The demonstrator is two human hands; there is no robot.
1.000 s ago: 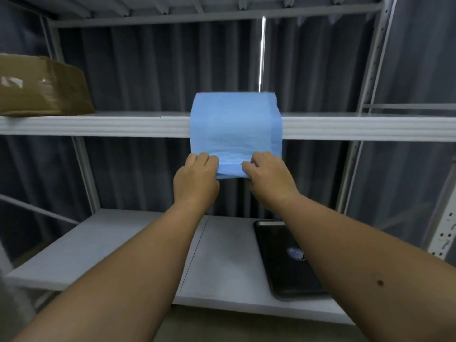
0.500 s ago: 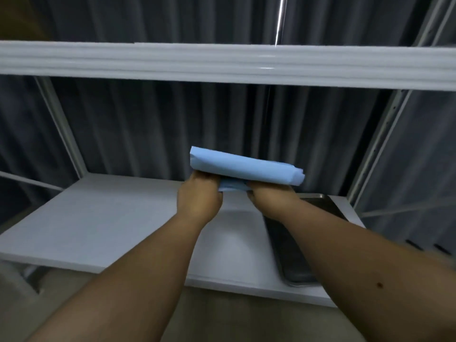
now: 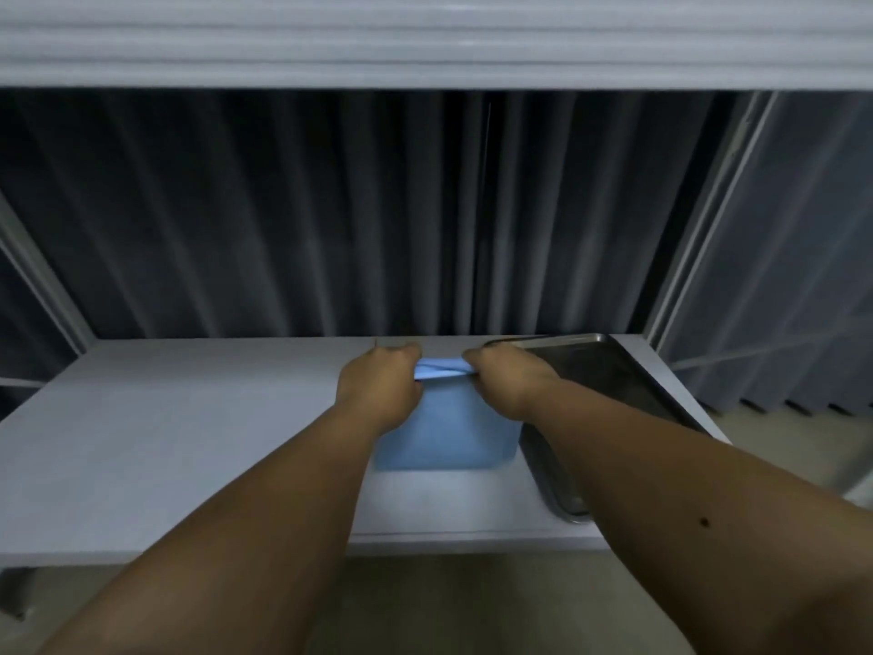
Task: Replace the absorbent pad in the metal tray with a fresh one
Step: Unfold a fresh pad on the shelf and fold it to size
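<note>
A folded blue absorbent pad (image 3: pixel 449 432) lies on the white lower shelf (image 3: pixel 189 442), just left of the metal tray (image 3: pixel 609 375). My left hand (image 3: pixel 380 387) and my right hand (image 3: pixel 508 378) both grip the pad's far edge, close together, knuckles toward me. The tray is dark and shiny, set at the shelf's right end; its inside looks bare where visible. My right forearm hides the tray's near part.
The white front edge of the upper shelf (image 3: pixel 425 40) hangs close overhead. Dark pleated curtain (image 3: pixel 330 219) closes the back. Metal uprights (image 3: pixel 699 219) frame the right side, and another (image 3: pixel 42 276) the left. Floor shows below the shelf's front edge.
Both hands carried the blue pad down from the upper shelf to the lower shelf, where it now rests beside the tray. The view tilted downward.
</note>
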